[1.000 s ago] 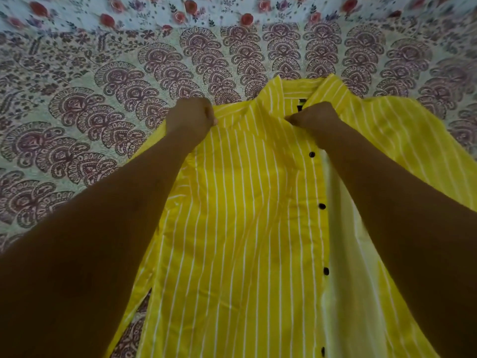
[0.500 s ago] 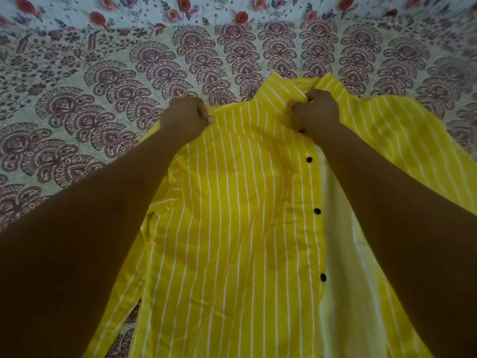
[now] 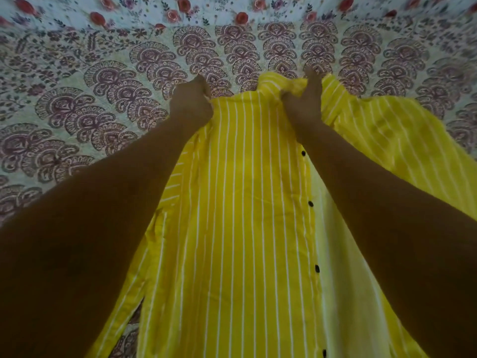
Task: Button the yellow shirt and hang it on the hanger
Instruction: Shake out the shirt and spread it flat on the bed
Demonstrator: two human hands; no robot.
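Note:
A yellow shirt (image 3: 242, 215) with thin white stripes lies spread on a patterned bedsheet, collar at the far end. Its front is unbuttoned: black buttons (image 3: 310, 203) run down the edge of the left panel, and the paler inside shows to their right. My left hand (image 3: 191, 100) is closed on the shirt's left shoulder. My right hand (image 3: 304, 99) grips the bunched collar (image 3: 273, 85) at the top centre. No hanger is in view.
The bedsheet (image 3: 108, 104) with maroon paisley shapes and red roses covers the whole surface around the shirt. The shirt's right panel (image 3: 392, 140) lies folded out to the right, beyond my right forearm.
Both hands have slid farther away along the shirt. My right hand moved from the top of the button edge up onto the collar, which is now bunched in it.

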